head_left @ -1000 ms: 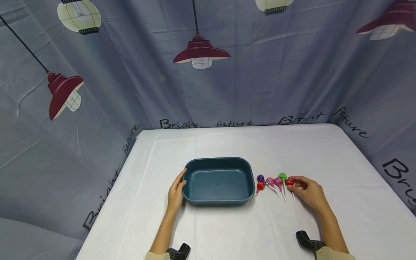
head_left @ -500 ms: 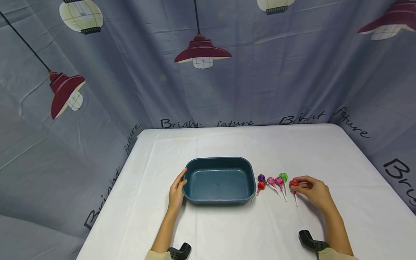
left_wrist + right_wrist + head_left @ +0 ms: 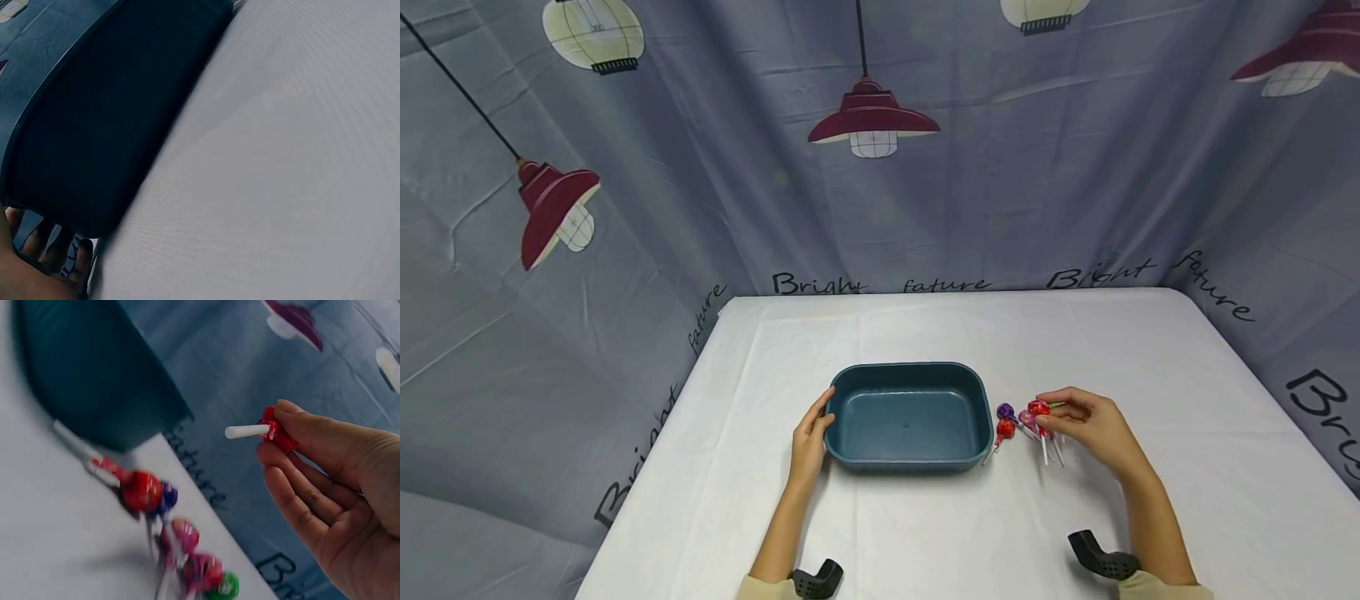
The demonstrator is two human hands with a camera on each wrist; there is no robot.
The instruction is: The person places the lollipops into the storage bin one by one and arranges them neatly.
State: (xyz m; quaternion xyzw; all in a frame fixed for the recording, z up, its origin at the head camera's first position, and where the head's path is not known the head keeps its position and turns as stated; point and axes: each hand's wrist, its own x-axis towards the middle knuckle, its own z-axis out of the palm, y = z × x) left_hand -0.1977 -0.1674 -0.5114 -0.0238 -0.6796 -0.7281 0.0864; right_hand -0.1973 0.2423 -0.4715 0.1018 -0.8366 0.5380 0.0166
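Observation:
My right hand (image 3: 1086, 421) pinches a red lollipop (image 3: 281, 430) by its wrapped head between thumb and fingertips, its white stick hanging free. In the right wrist view, the held lollipop is clear of the table. On the cloth below lie another red lollipop (image 3: 141, 491), a purple one (image 3: 1004, 411), two pink ones (image 3: 181, 535) and a green one (image 3: 226, 586), partly covered by my hand in the head view. My left hand (image 3: 808, 446) rests its fingers against the left end of a dark teal rectangular tub (image 3: 910, 466), with nothing inside.
The table (image 3: 917, 533) has a white cloth on it. Grey-blue curtains (image 3: 737, 167) with printed lamps and lettering hang along its back and sides. The loose lollipops lie just right of the tub's right end.
The red lollipop was drawn right, away from the others, then lifted. My right hand has now carried it left, above the remaining lollipops. My left hand and the tub stay put.

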